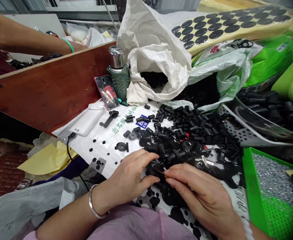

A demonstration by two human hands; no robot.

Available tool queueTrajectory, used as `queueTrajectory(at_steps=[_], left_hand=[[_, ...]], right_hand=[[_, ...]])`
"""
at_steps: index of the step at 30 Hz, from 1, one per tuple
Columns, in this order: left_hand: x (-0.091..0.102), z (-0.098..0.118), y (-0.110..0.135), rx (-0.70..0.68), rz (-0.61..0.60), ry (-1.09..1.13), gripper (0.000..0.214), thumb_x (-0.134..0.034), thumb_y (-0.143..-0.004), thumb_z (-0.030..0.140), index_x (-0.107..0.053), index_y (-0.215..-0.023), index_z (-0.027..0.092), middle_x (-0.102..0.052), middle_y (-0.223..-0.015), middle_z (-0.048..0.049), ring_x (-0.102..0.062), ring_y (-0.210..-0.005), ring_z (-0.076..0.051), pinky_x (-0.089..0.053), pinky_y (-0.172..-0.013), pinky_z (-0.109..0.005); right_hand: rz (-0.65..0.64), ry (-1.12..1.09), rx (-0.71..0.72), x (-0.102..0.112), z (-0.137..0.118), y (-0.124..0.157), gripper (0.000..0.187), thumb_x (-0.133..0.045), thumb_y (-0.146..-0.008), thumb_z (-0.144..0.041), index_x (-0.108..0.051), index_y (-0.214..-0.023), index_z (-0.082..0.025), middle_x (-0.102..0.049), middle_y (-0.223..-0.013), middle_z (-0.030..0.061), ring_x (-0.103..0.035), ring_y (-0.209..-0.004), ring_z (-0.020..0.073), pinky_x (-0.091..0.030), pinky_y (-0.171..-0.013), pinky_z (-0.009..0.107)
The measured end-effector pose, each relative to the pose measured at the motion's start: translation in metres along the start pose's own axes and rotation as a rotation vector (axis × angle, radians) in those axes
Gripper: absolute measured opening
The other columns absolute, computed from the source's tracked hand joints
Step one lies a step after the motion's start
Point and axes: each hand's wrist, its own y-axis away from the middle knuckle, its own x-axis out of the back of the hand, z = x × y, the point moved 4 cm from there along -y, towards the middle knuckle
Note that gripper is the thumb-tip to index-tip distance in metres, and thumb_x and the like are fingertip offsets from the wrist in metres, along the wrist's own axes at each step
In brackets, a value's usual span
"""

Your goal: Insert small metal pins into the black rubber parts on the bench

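Note:
My left hand (132, 175) wraps thumb and fingers around a round black plastic disc (153, 167) low over the work surface. From the right, my right hand (201, 191) pinches a thin metal pin (159, 171), its far end at the disc; I cannot tell whether it is inside. Beyond my hands spreads a heap of short black plastic tubes (184, 123). Toothed black wheels (121, 146) lie left of the heap, and a black crank-shaped part (108, 119) rests farther back.
A white printed sack (86, 146) covers the surface. At the back are a phone (106, 91), a flask in a net (120, 78) and an upright white sack (156, 50). A green tray (255, 190) of small metal pieces stands right. Behind a red-brown board (51, 90) reaches another person's arm (28, 36).

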Motion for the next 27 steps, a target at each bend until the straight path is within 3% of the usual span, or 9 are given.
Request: queueTrajectory(at_steps=[5,14,19,27], left_hand=[[0.004,0.004,0.0,0.006,-0.004,-0.039,0.032,-0.064,-0.077,0.023,-0.051,-0.105,0.017,-0.058,-0.094,-0.0055,-0.054,-0.087,-0.017,-0.046,-0.078,-0.03],[0.0,0.016,0.002,-0.146,0.019,-0.212,0.031,-0.059,-0.08,0.018,-0.05,-0.11,0.014,-0.055,-0.1,-0.0093,-0.05,-0.094,-0.019,-0.045,-0.084,-0.033],[-0.001,0.018,0.001,-0.147,0.01,-0.119,0.034,-0.057,-0.083,0.024,-0.047,-0.114,0.015,-0.057,-0.103,-0.0095,-0.052,-0.097,-0.019,-0.045,-0.087,-0.033],[-0.002,0.012,-0.004,-0.141,-0.095,0.005,0.037,-0.059,-0.08,0.039,-0.054,-0.107,0.014,-0.063,-0.099,-0.0085,-0.057,-0.094,-0.019,-0.046,-0.084,-0.031]], right_hand=[[-0.011,0.025,0.009,0.001,-0.004,0.001,0.019,-0.051,-0.082,-0.008,-0.058,-0.097,-0.019,-0.065,-0.084,0.0034,-0.062,-0.076,0.0104,-0.052,-0.067,0.018],[0.022,0.014,-0.094,-0.004,-0.004,0.007,0.014,-0.051,-0.083,-0.011,-0.058,-0.093,-0.019,-0.064,-0.082,0.0015,-0.061,-0.073,0.0097,-0.051,-0.065,0.017],[0.034,-0.04,-0.117,-0.007,-0.002,0.008,0.015,-0.051,-0.083,-0.012,-0.06,-0.093,-0.019,-0.064,-0.083,0.0024,-0.061,-0.073,0.0107,-0.051,-0.064,0.019],[0.03,-0.065,-0.033,-0.004,-0.002,0.008,0.016,-0.053,-0.08,-0.007,-0.062,-0.091,-0.014,-0.062,-0.081,0.005,-0.06,-0.072,0.0107,-0.051,-0.063,0.019]])
